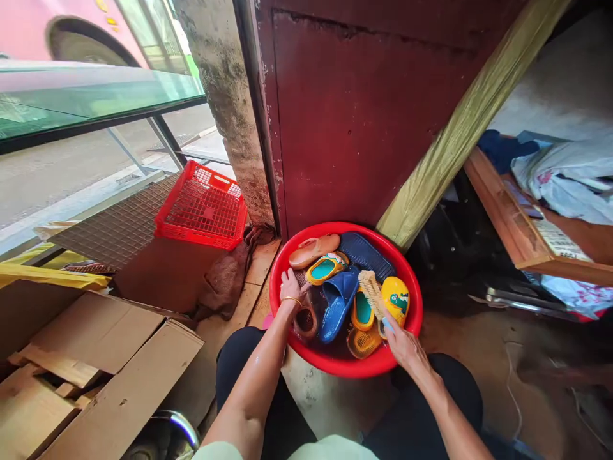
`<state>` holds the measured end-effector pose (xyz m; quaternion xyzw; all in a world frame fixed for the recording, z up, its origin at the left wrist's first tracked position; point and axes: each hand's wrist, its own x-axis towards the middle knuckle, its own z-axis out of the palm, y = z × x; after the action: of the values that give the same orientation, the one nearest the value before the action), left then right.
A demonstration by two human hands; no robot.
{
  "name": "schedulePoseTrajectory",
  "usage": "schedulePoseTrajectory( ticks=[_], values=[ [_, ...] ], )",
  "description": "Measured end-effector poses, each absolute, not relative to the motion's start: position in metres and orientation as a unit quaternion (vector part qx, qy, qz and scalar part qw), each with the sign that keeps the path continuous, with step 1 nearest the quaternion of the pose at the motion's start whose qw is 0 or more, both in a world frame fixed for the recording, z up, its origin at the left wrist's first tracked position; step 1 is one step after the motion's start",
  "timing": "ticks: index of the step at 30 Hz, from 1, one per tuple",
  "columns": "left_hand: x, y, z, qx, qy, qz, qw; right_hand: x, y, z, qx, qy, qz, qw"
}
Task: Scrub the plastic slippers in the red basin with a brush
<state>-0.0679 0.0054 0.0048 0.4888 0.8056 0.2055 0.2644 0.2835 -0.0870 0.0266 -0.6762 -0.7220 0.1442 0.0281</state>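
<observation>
Contents of a round red plastic basin point(352, 369), two hands in position

Hands: well apart. Right hand point(405, 348) is closed around the light-blue handle of a scrubbing brush with pale straw-coloured bristles point(372, 291). Brush head tilts up and leftward above the yellow footwear; contact between bristles and any shoe cannot be told. Left hand point(290, 287), with a thin gold-coloured bangle point(290, 299) at the wrist, lies over dark-brown footwear point(305, 321) at the basin's left side. Fingers partly hidden; cannot tell whether they grip.

Basin: on the floor, in front of the person's knees, near a dark-red door-like panel point(345, 121). All footwear noted is inside it. Far side: a tan-brown rounded shoe point(313, 251) and a navy ridged sole point(368, 257). Middle: a yellow clog with teal lining point(327, 268) and a glossy blue open-toed slipper point(339, 310). Right: a yellow clog with a green cartoon figure point(397, 297). Near rim: an amber-brown textured piece of footwear point(363, 344).

Surroundings: red plastic lattice crate point(205, 207) and an opened brown cardboard box point(129, 354) to the left; pale yellow-green draped fabric point(443, 156) behind the basin, to the right.
</observation>
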Motion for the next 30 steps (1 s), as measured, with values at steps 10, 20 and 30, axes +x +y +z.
schedulePoseTrajectory(
  ticks=[10, 20, 30],
  values=[
    [-0.039, -0.003, -0.010, 0.517, 0.740, 0.233, 0.362, 0.285, -0.096, 0.015, -0.633, -0.754, 0.071, 0.163],
    [-0.036, -0.005, 0.032, 0.604, 0.586, 0.472, 0.261, 0.277, -0.096, 0.017, -0.698, -0.700, 0.104, 0.108],
    [-0.015, 0.003, 0.042, 0.627, 0.472, 0.515, 0.345, 0.246, -0.110, 0.030, -0.638, -0.716, 0.101, 0.265]
  ],
)
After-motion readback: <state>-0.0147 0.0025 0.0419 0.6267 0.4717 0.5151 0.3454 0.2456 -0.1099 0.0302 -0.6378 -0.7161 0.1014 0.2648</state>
